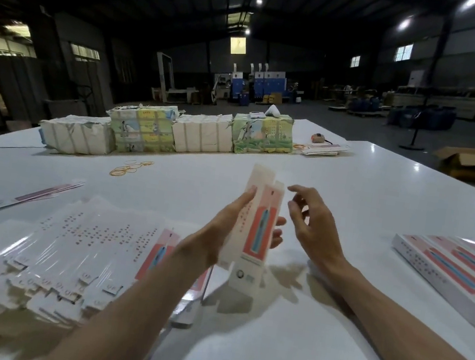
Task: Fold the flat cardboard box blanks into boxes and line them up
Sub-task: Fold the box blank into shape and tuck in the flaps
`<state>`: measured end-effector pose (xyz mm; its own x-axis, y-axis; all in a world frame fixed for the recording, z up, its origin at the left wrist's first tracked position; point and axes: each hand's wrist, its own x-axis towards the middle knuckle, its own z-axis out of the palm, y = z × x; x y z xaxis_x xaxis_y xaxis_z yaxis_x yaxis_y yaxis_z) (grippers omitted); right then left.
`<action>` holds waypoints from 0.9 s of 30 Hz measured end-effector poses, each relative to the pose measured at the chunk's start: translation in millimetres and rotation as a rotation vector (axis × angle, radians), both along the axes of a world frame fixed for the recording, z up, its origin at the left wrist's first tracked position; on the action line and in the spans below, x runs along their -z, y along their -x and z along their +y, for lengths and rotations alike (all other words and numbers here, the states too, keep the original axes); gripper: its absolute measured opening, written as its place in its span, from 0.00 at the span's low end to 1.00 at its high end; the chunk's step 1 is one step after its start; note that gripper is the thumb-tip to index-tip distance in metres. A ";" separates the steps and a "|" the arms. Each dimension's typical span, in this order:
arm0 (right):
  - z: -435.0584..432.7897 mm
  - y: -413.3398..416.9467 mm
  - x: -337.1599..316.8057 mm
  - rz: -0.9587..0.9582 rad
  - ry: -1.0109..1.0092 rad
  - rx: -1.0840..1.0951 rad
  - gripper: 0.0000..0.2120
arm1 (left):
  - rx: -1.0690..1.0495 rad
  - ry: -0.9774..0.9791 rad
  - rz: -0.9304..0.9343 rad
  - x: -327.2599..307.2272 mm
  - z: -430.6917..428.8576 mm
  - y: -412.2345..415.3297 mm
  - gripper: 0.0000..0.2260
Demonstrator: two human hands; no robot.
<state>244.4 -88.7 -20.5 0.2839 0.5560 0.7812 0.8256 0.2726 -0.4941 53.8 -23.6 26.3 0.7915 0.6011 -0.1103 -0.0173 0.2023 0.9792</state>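
A long, narrow white and salmon box blank [256, 229] stands nearly upright above the white table [315, 330], partly opened into a sleeve. My left hand [223, 227] grips it from the left, thumb on its front and fingertips showing past its right edge. Just right of the blank, my right hand [313, 222] hovers with relaxed, slightly curled fingers, not touching it. A fanned stack of flat blanks [65, 249] lies at the lower left. Folded boxes [456, 274] lie side by side in a row at the right.
Wrapped bundles of printed stock [172, 136] line the far side of the table. Loose rubber bands [128, 168] lie in front of them. A single flat blank [33, 195] lies at the left. More flat pieces [323, 151] sit far right. The table's near edge runs close below my forearms.
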 end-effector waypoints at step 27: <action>-9.9 -12.9 -33.3 0.566 0.300 -0.378 0.08 | 0.212 0.182 -0.161 43.0 -7.2 -12.2 0.34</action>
